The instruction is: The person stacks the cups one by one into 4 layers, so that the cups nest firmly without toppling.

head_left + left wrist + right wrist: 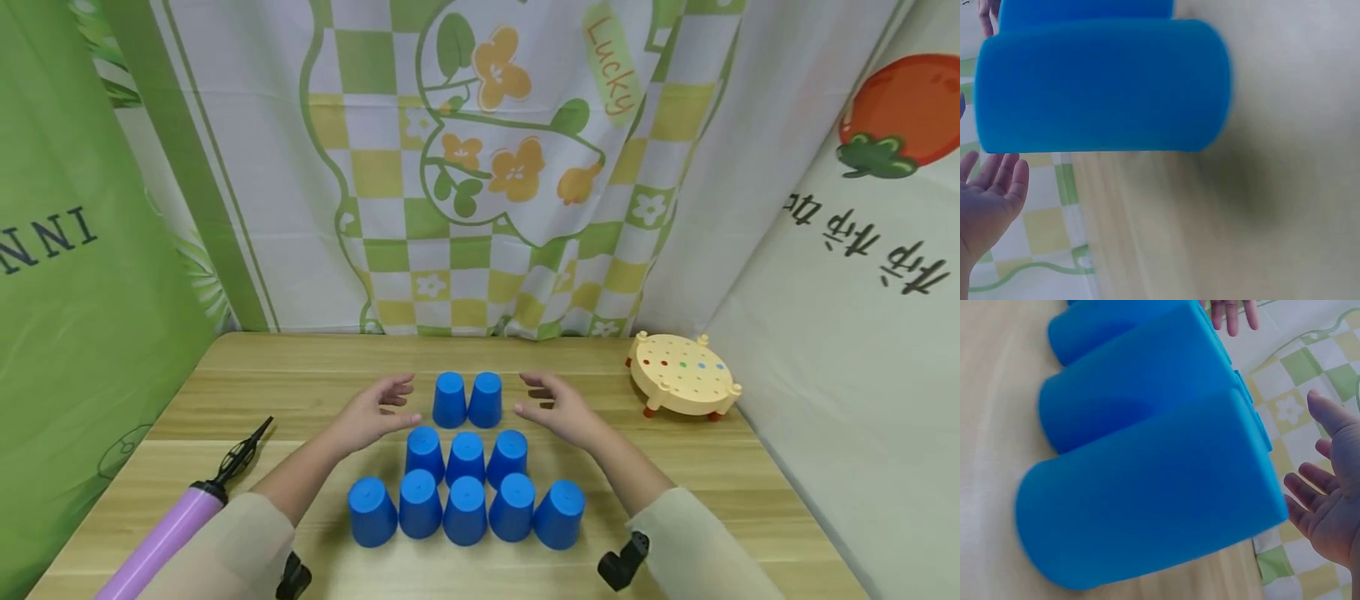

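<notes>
Blue cups stand upside down on the wooden table in three rows. Two cups [450,400] form the far row, side by side. Three more [467,458] make the middle row, and several [465,510] line up nearest me. My left hand [378,414] is left of the far pair, fingers loosely bent and nothing held. On the opposite side my right hand [558,408] faces it, likewise apart from the cups. In the left wrist view, a large blue cup [1104,87] fills the foreground beyond my left hand [988,209]; the right wrist view shows cups [1154,494] beside my right hand [1335,487].
A purple hand pump [176,525] with a black nozzle lies at the left, beside my left sleeve. At the back right stands a round cream pegboard-like stool [682,375] on short legs. A patterned curtain [487,283] hangs behind the table's far edge.
</notes>
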Demonstrator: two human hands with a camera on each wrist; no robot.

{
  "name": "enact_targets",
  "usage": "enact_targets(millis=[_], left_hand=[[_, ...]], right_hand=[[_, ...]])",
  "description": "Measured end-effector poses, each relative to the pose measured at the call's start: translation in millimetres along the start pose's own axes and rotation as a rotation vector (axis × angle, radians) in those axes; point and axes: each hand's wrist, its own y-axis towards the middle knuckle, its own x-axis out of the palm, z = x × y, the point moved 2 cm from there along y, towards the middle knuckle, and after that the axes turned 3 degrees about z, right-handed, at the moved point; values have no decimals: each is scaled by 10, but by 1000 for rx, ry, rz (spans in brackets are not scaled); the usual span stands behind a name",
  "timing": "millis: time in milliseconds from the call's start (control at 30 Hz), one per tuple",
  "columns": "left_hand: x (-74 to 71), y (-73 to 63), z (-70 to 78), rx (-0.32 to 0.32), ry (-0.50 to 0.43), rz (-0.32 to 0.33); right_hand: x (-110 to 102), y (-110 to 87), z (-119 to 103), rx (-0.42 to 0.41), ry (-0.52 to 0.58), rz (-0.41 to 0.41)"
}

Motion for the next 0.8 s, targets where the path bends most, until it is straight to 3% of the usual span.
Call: enact_targets(millis=[300,567,800], left_hand=[[124,-235,-144,-11,-50,-69],[216,-303,-169,21,-31,-114],[242,-301,-195,31,-7,-110]], right_hand=[[85,-274,111,-7,62,-90],[173,-343,212,-21,91,-155],[217,-338,237,-5,66,-174]])
